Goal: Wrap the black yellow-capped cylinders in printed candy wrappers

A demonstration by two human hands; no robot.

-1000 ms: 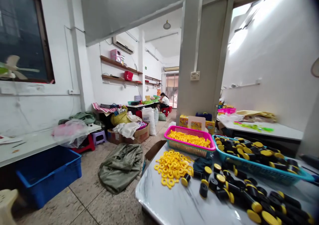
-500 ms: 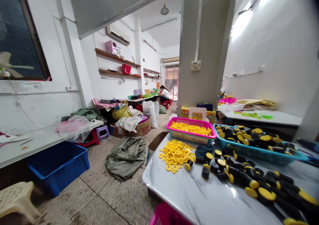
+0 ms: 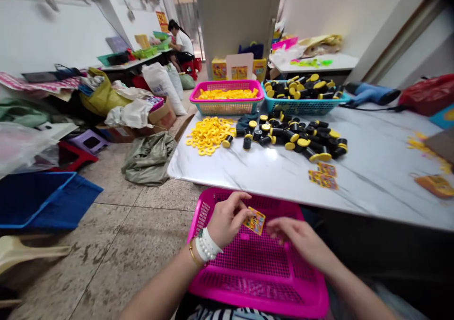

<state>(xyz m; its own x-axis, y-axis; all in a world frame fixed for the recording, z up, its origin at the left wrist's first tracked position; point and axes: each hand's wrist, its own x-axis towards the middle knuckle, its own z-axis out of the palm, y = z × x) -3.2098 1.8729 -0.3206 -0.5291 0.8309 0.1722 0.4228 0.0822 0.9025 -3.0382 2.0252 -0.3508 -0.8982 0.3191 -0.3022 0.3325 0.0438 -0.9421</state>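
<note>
Over a pink plastic basket (image 3: 248, 272) on my lap, my left hand (image 3: 227, 218) pinches a small yellow printed card (image 3: 255, 220) by its edge. Just to the card's right is my right hand (image 3: 292, 232), its fingers loosely curved and apart, with nothing visible in them. It does not appear to touch the card. Similar printed cards (image 3: 323, 175) lie near the front of the marbled table (image 3: 220, 171). Behind them are a heap of black cylinders with yellow caps (image 3: 294, 135) and a pile of yellow rings (image 3: 209, 133).
Along the table's back stand a pink-rimmed basket (image 3: 227, 105) of yellow pieces and a blue basket (image 3: 301, 106) of capped cylinders. A blue tool (image 3: 372, 94) lies right of them. A blue crate (image 3: 46, 199) is on the floor at left. A person (image 3: 182, 43) sits further back.
My view has swung down and to the right. Both hands, the card and most of the pink basket on my lap are now in view; earlier no hands showed.
</note>
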